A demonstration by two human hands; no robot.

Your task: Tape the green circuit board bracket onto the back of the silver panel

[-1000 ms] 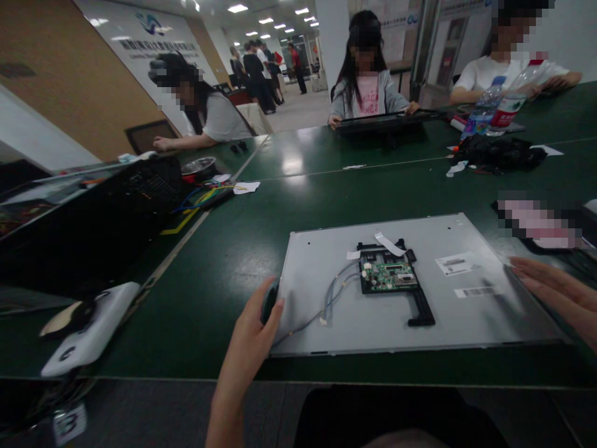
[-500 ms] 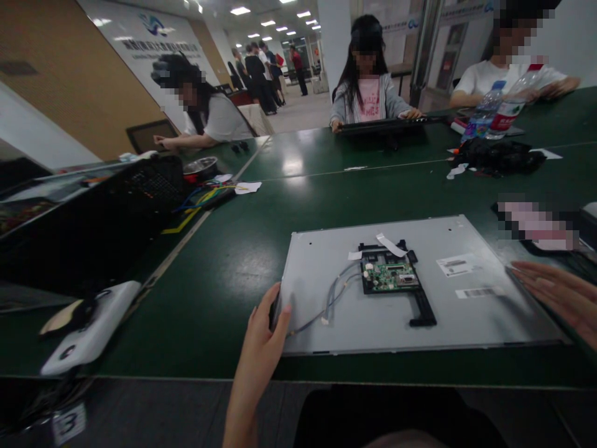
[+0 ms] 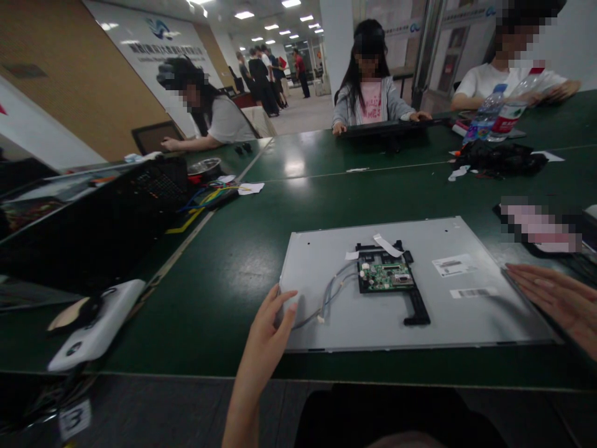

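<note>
A flat grey display panel lies back side up on the green table. On its back sits a green circuit board in a black plastic bracket, with thin grey cables running toward the left edge. My left hand is at the panel's left edge, thumb and index finger apart over its surface; its other fingers are partly hidden. At the right edge, my right hand has its fingers stretched out, lying along the panel's side.
To the left stand a large black casing and a white device. A pink-screened phone, bottles and a black bundle lie to the right. Across the table, a person holds a dark flat panel.
The display panel has shifted slightly left on the table. My left index finger has lifted over the panel's surface, and my right hand has followed the right edge leftward.
</note>
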